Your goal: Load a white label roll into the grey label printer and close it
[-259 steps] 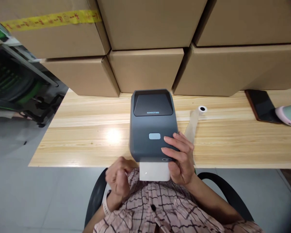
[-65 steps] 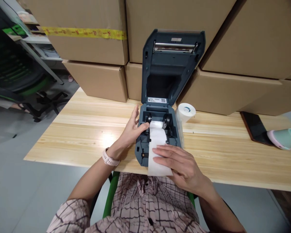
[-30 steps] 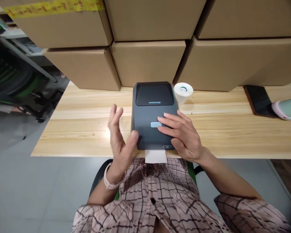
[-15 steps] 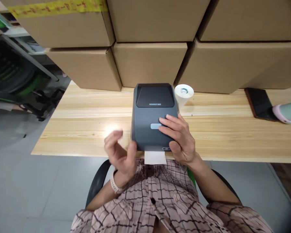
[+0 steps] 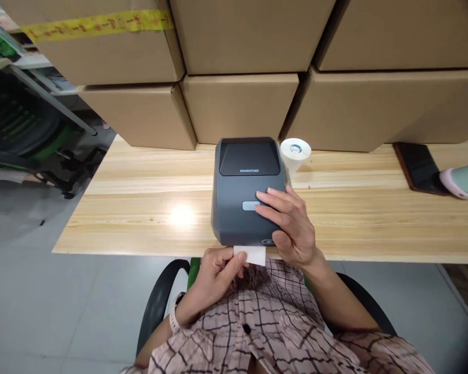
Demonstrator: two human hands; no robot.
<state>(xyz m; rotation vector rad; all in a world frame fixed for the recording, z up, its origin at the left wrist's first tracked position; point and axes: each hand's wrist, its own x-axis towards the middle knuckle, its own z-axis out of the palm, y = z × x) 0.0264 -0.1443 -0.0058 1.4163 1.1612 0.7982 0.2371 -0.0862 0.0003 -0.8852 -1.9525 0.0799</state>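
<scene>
A dark grey label printer (image 5: 234, 223) stands at the table's front edge, its lid shut. From its front slot a white paper label strip (image 5: 255, 255) sticks out over the edge. My left hand (image 5: 220, 272) pinches the strip's left side between thumb and fingers. My right hand (image 5: 292, 223) rests on the printer's right front, fingers spread over the top, fingertips beside the pale blue button (image 5: 249, 206). Just behind and right of the printer, a white label roll (image 5: 295, 150) stands upright on the table.
Cardboard boxes (image 5: 239, 109) are stacked in two rows along the table's back. On the right of the wooden table (image 5: 359, 218) lie a dark phone (image 5: 419, 166) and a green and pink bottle (image 5: 464, 181). An office chair (image 5: 27, 119) stands on the far left.
My left hand has come from the printer's left side down to the strip and closed on it. My right hand stays on the printer.
</scene>
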